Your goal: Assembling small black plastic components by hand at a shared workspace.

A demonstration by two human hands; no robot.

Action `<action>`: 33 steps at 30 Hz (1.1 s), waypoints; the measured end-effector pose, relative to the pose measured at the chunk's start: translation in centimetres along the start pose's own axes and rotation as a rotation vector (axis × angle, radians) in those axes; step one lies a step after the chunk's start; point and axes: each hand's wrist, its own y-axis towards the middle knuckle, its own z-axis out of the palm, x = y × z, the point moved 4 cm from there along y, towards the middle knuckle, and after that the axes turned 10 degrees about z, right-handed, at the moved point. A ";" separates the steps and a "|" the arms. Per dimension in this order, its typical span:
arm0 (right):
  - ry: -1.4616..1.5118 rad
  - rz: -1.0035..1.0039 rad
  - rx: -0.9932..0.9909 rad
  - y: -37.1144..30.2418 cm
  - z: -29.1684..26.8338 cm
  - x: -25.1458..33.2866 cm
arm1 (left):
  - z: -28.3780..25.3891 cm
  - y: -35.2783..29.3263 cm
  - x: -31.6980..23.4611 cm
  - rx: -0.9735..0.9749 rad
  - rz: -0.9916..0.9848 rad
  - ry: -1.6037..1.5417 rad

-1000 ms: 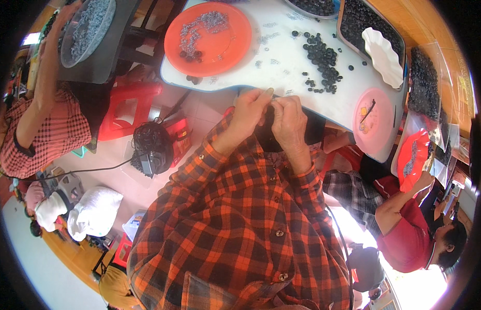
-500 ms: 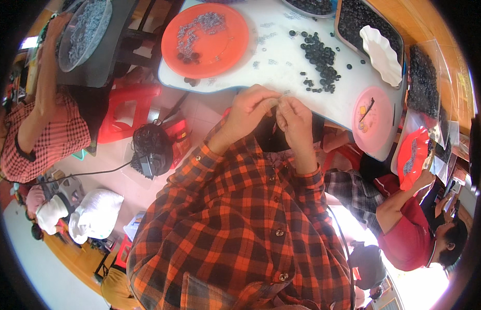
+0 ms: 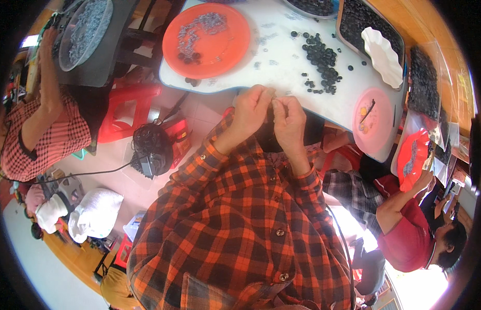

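Close together at the near edge of the white table (image 3: 282, 57), both my hands are pinched at the fingertips. My left hand (image 3: 252, 109) and my right hand (image 3: 289, 123) each grip something too small to make out. Beyond my left hand lies an orange plate (image 3: 227, 54) with a heap of small greyish pieces (image 3: 209, 23) and a few dark round ones. Ahead of my right hand, black round beads (image 3: 321, 59) of several sizes are spread on the tabletop.
At the right stand a pink plate (image 3: 382, 121) holding a dark stick tool, a white scalloped dish (image 3: 381, 57) and a tray of black beads (image 3: 362, 18). A co-worker (image 3: 406, 222) sits at right beside a red dish (image 3: 414, 160). Another person (image 3: 49, 124) works at left, near a red stool (image 3: 129, 111).
My hands have drawn slightly apart at the fingertips. The right hand has shifted left and a little toward me. The plates and beads stay as they were.
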 end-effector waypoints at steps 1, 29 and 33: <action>0.000 -0.006 0.009 0.0 0.1 0.0 | 0.0 0.0 -0.3 -0.009 -0.064 -0.060; 0.353 0.274 0.171 -0.4 0.4 0.0 | 0.5 -0.9 1.4 -0.139 0.125 -0.107; 0.331 0.281 0.144 -0.5 0.7 -0.8 | 0.5 -0.8 0.7 -0.140 0.109 -0.086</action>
